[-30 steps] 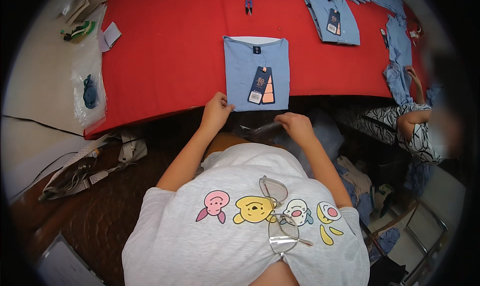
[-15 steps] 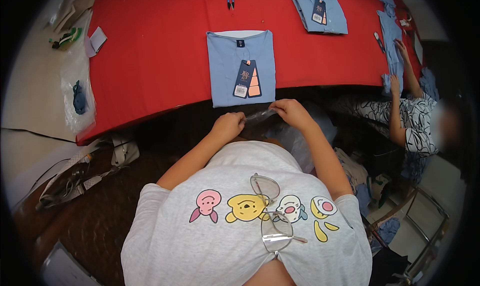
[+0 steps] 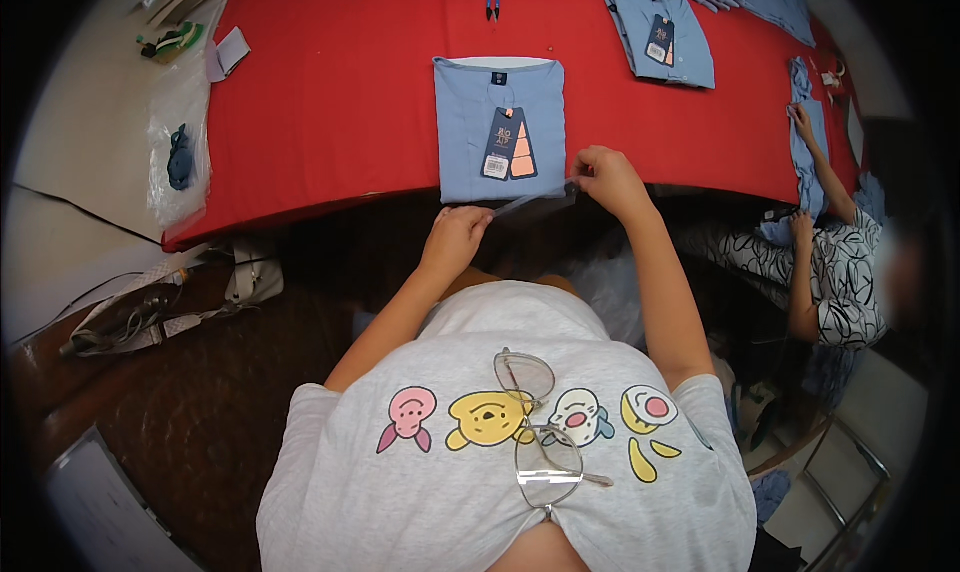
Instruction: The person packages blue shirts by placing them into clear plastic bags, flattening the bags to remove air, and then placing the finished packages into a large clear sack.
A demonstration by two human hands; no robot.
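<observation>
A clear plastic bag (image 3: 545,206) is stretched between my two hands, its edge slanting up to the right. My left hand (image 3: 457,238) pinches one end, just below the table's front edge. Higher up, my right hand (image 3: 607,180) pinches the other end, beside the lower right corner of a folded blue garment (image 3: 463,137). This garment lies flat at the table's near edge, with a white edge showing at its neckline. Dark blue and orange hang tags (image 3: 510,150) lie on its front.
Thread snips (image 3: 493,2) lie farther back on the red-covered table (image 3: 330,92). More folded blue garments (image 3: 690,64) are at the back right. On the right, a person in a patterned top (image 3: 850,277) handles a blue garment (image 3: 806,157). Clear plastic (image 3: 165,122) lies at left.
My right hand has risen and moved right, drawing the plastic bag out wider. My left hand keeps its pinch. The view has shifted slightly, and the other person's lower hand has moved down.
</observation>
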